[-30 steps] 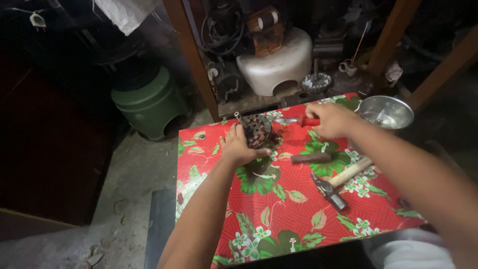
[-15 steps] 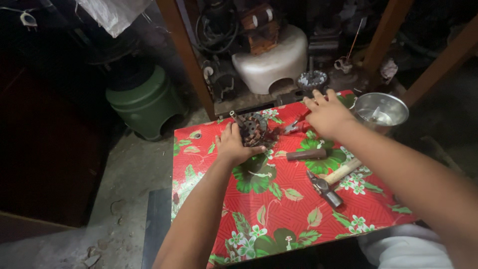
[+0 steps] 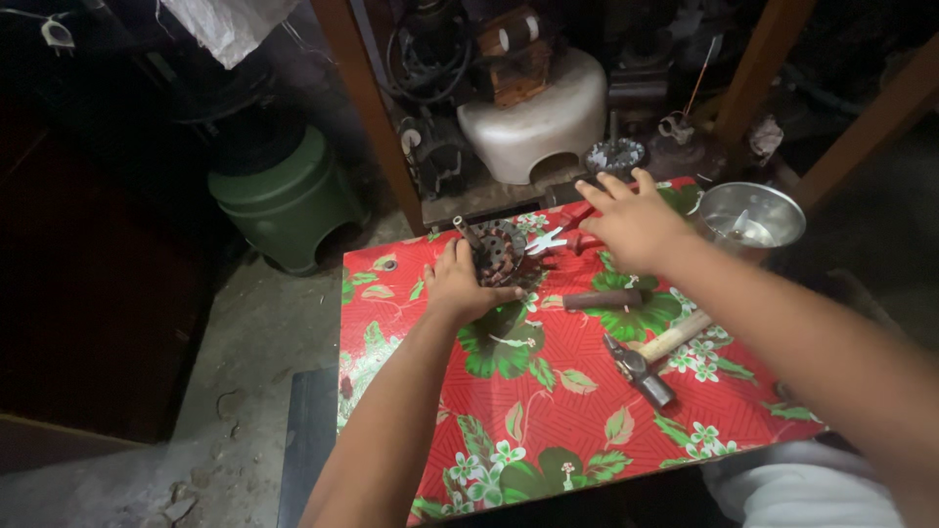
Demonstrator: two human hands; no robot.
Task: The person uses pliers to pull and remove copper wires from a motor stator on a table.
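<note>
My left hand [image 3: 462, 284] grips a dark round metal part with a short shaft [image 3: 497, 250], held on a small table covered in a red flowered cloth [image 3: 548, 411]. My right hand [image 3: 631, 220] hovers open, fingers spread, over red-handled pliers [image 3: 559, 235] lying just right of the metal part. A dark cylindrical tool handle [image 3: 603, 299] lies below that hand. A hammer with a wooden handle [image 3: 657, 354] rests further toward me on the cloth.
A shiny metal bowl [image 3: 751, 217] stands at the table's far right corner. Behind the table are a white plastic stool [image 3: 536, 119], wooden posts and cluttered machine parts. A green plastic container [image 3: 282, 200] stands on the concrete floor to the left.
My right hand has opened and spread its fingers above the red-handled pliers. The left hand has stayed on the metal part.
</note>
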